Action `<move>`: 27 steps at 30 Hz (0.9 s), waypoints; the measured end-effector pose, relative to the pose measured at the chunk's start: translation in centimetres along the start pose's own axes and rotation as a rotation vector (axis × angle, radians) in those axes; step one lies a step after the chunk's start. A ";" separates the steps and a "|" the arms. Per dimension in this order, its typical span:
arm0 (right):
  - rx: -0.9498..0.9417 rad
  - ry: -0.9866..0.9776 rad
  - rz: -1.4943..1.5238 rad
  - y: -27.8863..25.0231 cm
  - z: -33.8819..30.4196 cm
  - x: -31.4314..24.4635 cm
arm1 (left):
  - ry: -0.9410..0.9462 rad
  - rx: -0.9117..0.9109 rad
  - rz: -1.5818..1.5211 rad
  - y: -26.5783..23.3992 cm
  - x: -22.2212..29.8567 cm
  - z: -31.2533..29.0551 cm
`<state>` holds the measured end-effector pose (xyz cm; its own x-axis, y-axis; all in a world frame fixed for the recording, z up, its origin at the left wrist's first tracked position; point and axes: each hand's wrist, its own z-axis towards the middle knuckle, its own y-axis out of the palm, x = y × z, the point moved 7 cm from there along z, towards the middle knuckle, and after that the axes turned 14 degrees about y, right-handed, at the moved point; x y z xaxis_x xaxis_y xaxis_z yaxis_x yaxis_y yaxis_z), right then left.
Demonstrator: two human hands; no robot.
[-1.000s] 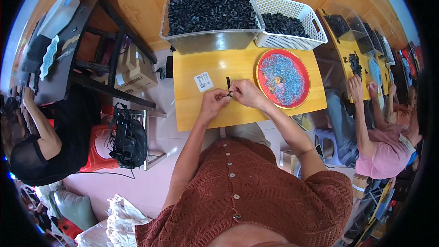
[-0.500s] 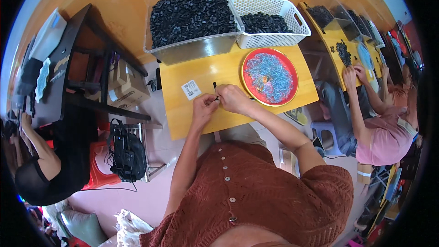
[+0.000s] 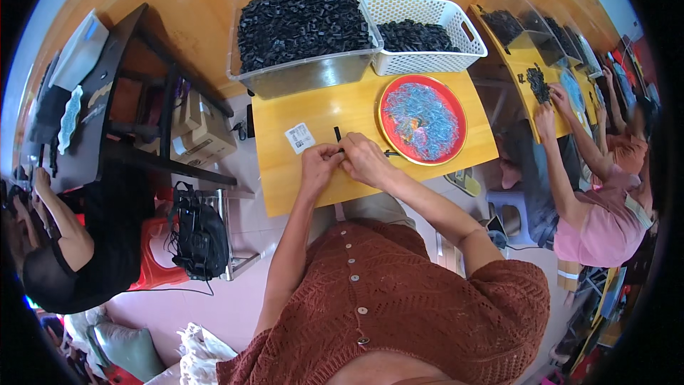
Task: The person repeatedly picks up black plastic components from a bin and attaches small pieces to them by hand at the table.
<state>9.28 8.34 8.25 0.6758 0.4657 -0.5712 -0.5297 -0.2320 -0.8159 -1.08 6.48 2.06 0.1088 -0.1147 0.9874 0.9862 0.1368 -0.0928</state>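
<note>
My left hand and my right hand meet over the front half of the yellow table. Both are closed, fingertips pinched together around a small black part that the fingers mostly cover. Just beyond the fingertips a short black strip points away from me; whether it is held or lies on the table I cannot tell. A thin black piece shows beside my right hand, by the red round tray, which holds many tiny silvery-blue pieces.
A clear bin heaped with black plastic parts stands at the back. Right of it is a white perforated basket with more black parts. A white label lies left of my hands. Co-workers sit at tables on both sides.
My hands stay together in almost the same place, the fingers shifting slightly around the small part. More of the thin black piece beside my right hand shows now.
</note>
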 end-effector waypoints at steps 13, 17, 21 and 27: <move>0.094 -0.035 -0.148 1.4 -0.2 -0.4 | -0.012 0.077 -0.031 -0.3 -0.8 0.2; 0.170 -0.044 -0.121 1.4 -0.1 -0.4 | -0.023 0.107 -0.021 -0.4 -1.0 0.2; 0.228 -0.113 0.003 0.7 0.2 -0.9 | -0.005 0.176 -0.097 -0.7 -1.6 0.2; 0.203 -0.057 0.318 0.5 1.1 1.0 | -0.005 0.234 -0.259 -0.6 -1.8 0.0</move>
<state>9.12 9.62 7.33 0.4347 0.4454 -0.7827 -0.8033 -0.2012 -0.5606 -1.83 6.62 0.29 -0.1423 -0.1706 0.9750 0.9257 0.3257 0.1921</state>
